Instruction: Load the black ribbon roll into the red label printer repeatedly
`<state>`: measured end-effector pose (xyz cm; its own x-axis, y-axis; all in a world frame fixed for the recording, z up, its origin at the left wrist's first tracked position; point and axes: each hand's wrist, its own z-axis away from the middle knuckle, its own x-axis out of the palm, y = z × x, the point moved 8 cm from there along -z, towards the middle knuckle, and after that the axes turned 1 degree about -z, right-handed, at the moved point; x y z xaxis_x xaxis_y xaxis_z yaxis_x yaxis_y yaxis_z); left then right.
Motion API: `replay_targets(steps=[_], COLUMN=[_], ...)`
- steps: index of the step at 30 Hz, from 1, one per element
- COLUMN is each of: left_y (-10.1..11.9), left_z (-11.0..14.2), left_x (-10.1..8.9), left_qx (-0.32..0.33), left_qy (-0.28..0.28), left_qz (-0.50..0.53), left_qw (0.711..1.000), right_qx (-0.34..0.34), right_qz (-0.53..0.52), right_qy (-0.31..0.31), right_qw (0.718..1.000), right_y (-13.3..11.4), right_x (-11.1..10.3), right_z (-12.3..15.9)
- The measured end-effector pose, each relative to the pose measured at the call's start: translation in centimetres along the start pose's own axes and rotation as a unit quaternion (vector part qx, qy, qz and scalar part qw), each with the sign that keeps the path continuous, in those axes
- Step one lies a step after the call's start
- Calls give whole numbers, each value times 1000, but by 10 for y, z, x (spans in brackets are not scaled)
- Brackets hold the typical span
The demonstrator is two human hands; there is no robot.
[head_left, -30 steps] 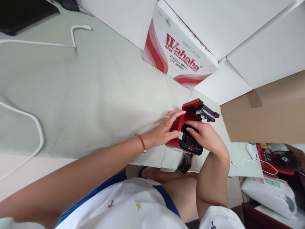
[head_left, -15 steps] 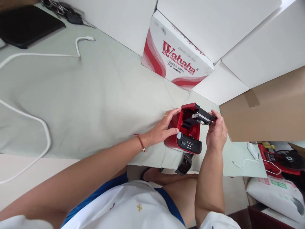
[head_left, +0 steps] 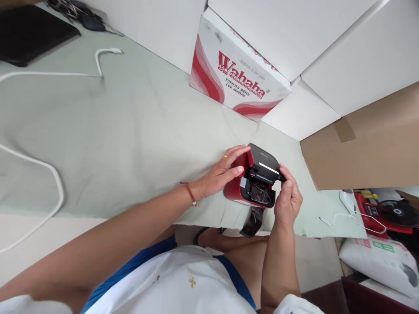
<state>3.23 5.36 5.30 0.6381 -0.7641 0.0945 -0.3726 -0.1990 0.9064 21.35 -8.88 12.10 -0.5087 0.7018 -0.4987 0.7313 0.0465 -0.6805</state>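
A small red-and-black label printer (head_left: 233, 192) stands near the front edge of the cloth-covered table. Its black lid (head_left: 263, 158) is tilted partly down, with a gap at the front where dark inner parts show. My left hand (head_left: 224, 172) holds the printer's left side, thumb at the front and fingers up by the lid's hinge corner. At the lid's right front corner, my right hand (head_left: 288, 196) grips the edge between thumb and fingers. A glossy black strip (head_left: 252, 222) hangs from the printer's front over the table edge.
A Wahaha water carton (head_left: 240, 72) stands behind, beside white boxes (head_left: 294, 35) and a brown cardboard box (head_left: 363, 139). White cables (head_left: 59, 187) lie left, near a black flat object (head_left: 36, 35) and keys (head_left: 88, 17). A white sack (head_left: 379, 261) sits lower right.
My right hand has swung the printer's lid down from raised to nearly closed, moving slightly left and toward me. My left hand stays on the printer. The view has shifted slightly.
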Motion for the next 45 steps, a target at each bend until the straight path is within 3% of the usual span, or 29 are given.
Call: replay_targets(steps=[6,11,19,27,32,35,45], left_y=[6,19,21,23,40,45,43], left_z=[1,3,2,-9,-8,-2,-2], left_x=[1,8,10,2,6,10,15], left_qx=[7,88,101,26,87,135,143], left_qy=[-7,-32,-24,3,1,4,3], left_qz=[-27,-83,-108,-56,-186,-213,-229], left_qw=[1000,992,989,998,979,968,963], right_qx=[-57,-79,-174,-204,-198,-196,-202], right_qz=[66,107,105,126,121,121,130], right_qy=[-65,-87,-152,-119,-119,-120,-82], right_qw=[994,987,967,964,965,966,967], right_y=[-10,-13,-53,-59,-58,-57,-60], right_x=[-2,-3,8,12,11,11,11], right_z=[18,29,59,75,76,77,83])
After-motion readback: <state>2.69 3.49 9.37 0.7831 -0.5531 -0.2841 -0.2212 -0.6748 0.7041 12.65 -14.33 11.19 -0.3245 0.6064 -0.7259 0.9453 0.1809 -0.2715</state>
